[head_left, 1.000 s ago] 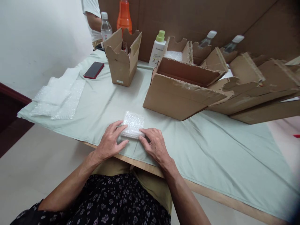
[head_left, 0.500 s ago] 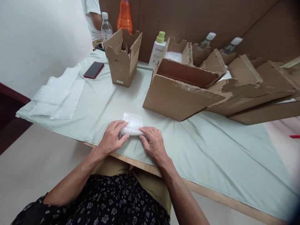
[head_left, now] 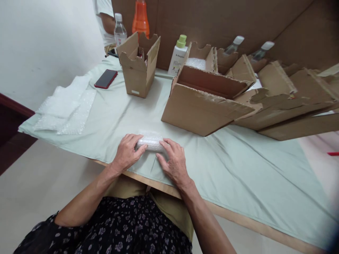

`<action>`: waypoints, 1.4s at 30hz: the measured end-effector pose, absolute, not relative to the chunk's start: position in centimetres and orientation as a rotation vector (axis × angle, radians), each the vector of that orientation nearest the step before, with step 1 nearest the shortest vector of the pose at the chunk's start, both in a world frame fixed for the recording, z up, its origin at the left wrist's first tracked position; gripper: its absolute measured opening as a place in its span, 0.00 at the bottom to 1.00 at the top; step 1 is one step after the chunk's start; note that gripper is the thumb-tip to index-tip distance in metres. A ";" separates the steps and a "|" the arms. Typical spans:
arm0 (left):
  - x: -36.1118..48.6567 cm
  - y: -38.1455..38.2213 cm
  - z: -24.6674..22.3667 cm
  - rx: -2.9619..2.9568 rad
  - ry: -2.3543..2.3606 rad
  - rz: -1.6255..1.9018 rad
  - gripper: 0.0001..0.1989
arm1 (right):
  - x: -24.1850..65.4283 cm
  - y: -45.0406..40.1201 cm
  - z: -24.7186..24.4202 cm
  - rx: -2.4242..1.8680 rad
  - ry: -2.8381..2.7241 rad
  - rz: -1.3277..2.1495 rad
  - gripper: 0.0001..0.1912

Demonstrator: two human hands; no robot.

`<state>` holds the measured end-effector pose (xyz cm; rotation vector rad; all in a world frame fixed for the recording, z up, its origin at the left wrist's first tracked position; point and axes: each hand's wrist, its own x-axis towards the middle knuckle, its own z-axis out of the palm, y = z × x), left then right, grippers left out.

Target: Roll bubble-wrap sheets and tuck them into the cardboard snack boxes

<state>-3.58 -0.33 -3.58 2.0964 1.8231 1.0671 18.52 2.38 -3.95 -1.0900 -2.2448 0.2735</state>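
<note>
Near the table's front edge lies a rolled piece of bubble wrap (head_left: 150, 141), with a short flap still flat behind the roll. My left hand (head_left: 129, 151) grips its left end, thumb in front and fingers over the top. At the right end, my right hand (head_left: 172, 157) has its fingers on the roll, while the thumb sits a little apart on the near side. Whether anything is inside the roll cannot be seen.
Loose bubble wrap sheets (head_left: 66, 106) lie at the left, near a phone (head_left: 106, 78). A cardboard box (head_left: 139, 70) stands behind my hands; more open boxes (head_left: 206, 109) fill the right. Behind them are a green-capped white bottle (head_left: 178, 58), an orange bottle (head_left: 141, 21) and a person's arm (head_left: 108, 24).
The bubble wrap has been rolled away from me, so the roll is thicker and the flat flap shorter. My right thumb has moved slightly off the roll.
</note>
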 end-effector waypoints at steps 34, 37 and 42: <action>0.9 -1.3 -2.0 0.393 1.027 1.499 0.23 | 18.9 1.6 -2.4 -1.050 -2.046 0.746 0.11; 1.2 -1.2 -1.9 0.410 1.078 1.490 0.22 | 19.1 1.7 -2.1 -1.075 -1.984 0.867 0.17; 1.6 -1.5 -2.3 0.578 1.195 1.450 0.20 | 18.9 1.7 -2.1 -1.053 -2.068 1.010 0.22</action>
